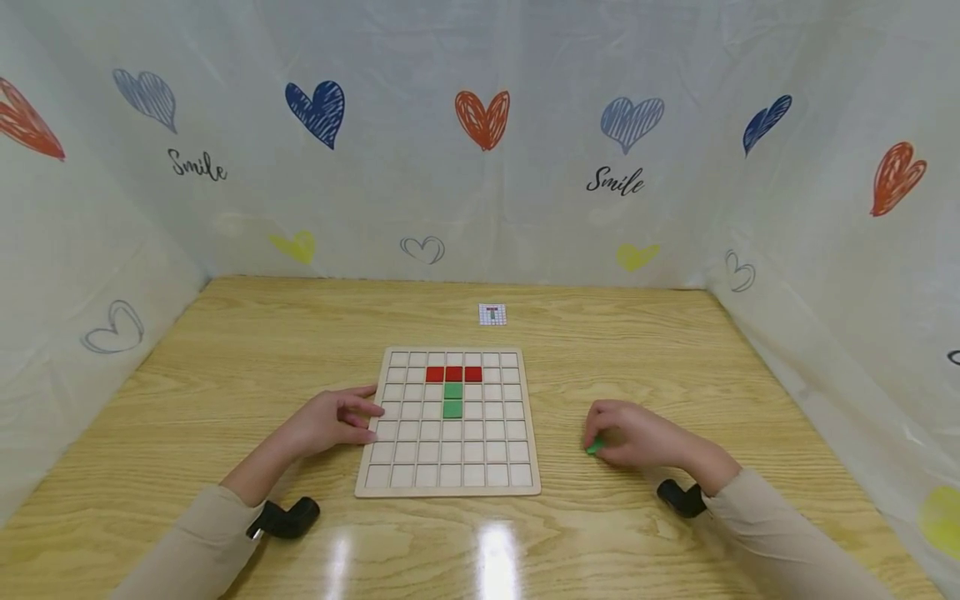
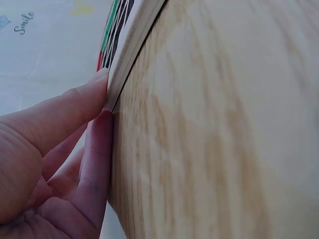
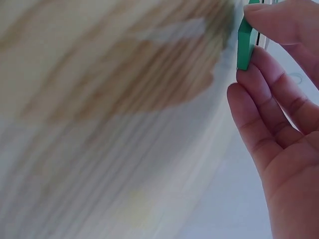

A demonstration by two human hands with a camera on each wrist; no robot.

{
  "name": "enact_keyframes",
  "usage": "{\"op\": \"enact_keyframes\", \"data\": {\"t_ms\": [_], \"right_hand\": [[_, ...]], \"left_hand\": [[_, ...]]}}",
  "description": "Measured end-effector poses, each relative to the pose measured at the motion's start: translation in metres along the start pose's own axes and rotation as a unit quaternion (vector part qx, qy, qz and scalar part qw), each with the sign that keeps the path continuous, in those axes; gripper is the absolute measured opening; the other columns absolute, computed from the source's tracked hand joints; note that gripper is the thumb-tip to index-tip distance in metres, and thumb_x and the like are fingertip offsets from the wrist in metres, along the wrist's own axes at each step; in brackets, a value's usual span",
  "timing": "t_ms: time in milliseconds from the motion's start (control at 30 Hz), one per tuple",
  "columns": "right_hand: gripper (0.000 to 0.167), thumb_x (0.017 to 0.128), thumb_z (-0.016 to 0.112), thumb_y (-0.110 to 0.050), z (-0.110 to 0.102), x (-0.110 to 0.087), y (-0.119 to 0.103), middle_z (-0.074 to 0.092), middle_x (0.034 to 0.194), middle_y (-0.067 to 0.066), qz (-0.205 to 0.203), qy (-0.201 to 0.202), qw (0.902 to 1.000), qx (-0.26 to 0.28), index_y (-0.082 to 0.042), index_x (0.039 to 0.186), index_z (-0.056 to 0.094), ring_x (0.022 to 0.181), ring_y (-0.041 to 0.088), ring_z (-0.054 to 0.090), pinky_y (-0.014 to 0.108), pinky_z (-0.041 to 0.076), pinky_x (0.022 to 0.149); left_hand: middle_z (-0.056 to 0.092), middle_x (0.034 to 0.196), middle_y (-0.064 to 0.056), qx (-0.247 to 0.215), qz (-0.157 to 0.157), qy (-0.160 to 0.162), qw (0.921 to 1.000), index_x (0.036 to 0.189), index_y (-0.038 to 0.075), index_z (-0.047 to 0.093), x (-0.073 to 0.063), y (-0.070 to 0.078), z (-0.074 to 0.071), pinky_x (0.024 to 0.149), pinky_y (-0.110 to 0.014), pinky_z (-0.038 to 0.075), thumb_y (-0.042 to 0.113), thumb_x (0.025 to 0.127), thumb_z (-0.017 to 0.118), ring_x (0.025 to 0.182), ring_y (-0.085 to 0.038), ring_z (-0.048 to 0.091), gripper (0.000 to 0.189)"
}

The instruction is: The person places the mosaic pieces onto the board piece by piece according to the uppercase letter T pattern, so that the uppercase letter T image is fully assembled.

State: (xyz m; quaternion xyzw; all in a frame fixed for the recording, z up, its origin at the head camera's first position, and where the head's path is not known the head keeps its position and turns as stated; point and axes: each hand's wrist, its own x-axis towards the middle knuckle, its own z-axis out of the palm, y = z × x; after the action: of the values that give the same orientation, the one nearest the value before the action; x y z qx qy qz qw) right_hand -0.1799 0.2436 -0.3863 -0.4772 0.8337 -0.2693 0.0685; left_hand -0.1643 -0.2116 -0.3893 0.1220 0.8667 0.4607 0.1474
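Note:
A light wooden grid board [image 1: 420,452] lies flat on the table, with three red tiles [image 1: 453,374] in a row and two green tiles [image 1: 453,400] in a column below the middle one. At the board's left edge, my left hand [image 1: 330,421] rests its fingertips on the rim; the left wrist view shows the extended thumb and a finger against the board's side [image 2: 130,55]. To the right of the board, my right hand [image 1: 633,433] pinches a green tile [image 3: 244,45] between thumb and fingers, low over the table. In the head view the fingers partly hide this tile.
Behind the board lies a small printed card [image 1: 492,314] with a red and green T pattern on a grid. The wooden table [image 1: 615,333] is bounded at the back and sides by a white curtain [image 1: 540,217] printed with hearts. Each wrist wears a black mount [image 1: 288,518].

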Motion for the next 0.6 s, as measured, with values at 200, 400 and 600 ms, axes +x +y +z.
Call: {"op": "enact_keyframes", "data": {"t_ms": [200, 400, 600], "right_hand": [[0.016, 0.080, 0.070, 0.001, 0.000, 0.012, -0.004, 0.056, 0.090, -0.006, -0.007, 0.004, 1.0000, 0.003, -0.014, 0.086, 0.068, 0.082, 0.010, 0.056, 0.029, 0.049, 0.072], [0.013, 0.081, 0.070, -0.001, 0.002, 0.025, -0.007, 0.056, 0.089, -0.006, -0.001, 0.009, 1.0000, 0.004, -0.012, 0.088, 0.070, 0.080, 0.009, 0.055, 0.029, 0.049, 0.071], [0.015, 0.081, 0.070, -0.003, 0.004, 0.039, -0.009, 0.055, 0.088, -0.007, 0.015, 0.004, 0.9999, 0.006, -0.007, 0.096, 0.072, 0.078, 0.010, 0.053, 0.029, 0.048, 0.072]], "left_hand": [[0.033, 0.143, -0.023, 0.005, 0.000, 0.000, 1.0000, 0.108, -0.001, 0.067, 0.001, -0.001, 0.000, 0.074, -0.025, 0.049, 0.011, 0.077, 0.076, 0.089, -0.018, 0.061, 0.035], [0.033, 0.144, -0.023, 0.001, 0.002, -0.003, 1.0000, 0.108, -0.002, 0.067, 0.001, -0.003, -0.001, 0.074, -0.025, 0.049, 0.011, 0.077, 0.077, 0.089, -0.018, 0.061, 0.035], [0.033, 0.144, -0.023, 0.000, 0.001, -0.002, 1.0000, 0.108, -0.001, 0.067, 0.002, -0.004, 0.000, 0.073, -0.024, 0.049, 0.010, 0.077, 0.076, 0.088, -0.017, 0.061, 0.035]]}}
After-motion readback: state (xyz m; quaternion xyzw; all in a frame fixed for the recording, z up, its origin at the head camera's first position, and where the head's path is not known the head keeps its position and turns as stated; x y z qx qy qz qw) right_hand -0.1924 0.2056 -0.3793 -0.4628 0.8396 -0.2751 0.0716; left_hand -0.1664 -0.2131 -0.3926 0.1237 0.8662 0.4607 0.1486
